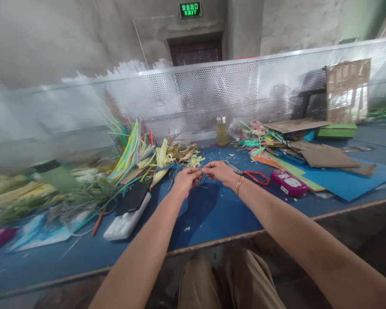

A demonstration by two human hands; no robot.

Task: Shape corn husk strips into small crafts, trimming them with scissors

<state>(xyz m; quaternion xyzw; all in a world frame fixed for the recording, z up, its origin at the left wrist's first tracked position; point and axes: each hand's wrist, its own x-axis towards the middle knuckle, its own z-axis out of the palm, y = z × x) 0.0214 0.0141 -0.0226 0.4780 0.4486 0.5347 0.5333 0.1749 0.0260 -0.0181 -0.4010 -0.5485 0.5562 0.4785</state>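
My left hand (185,179) and my right hand (219,171) meet above the blue tabletop (212,214), fingertips pinched together on a small thin piece (202,170) that I cannot make out. The right wrist wears a gold bracelet (239,185). Just beyond the hands lies a heap of yellow and green paper strips and dried husks (167,159). Red-handled scissors (255,176) lie right beside my right hand.
A black phone on a white power bank (128,212) lies left of my left arm. A pink box (288,182), coloured paper sheets (341,180), brown card (324,154) and a glue bottle (221,131) sit to the right. A perforated metal screen (212,98) backs the table.
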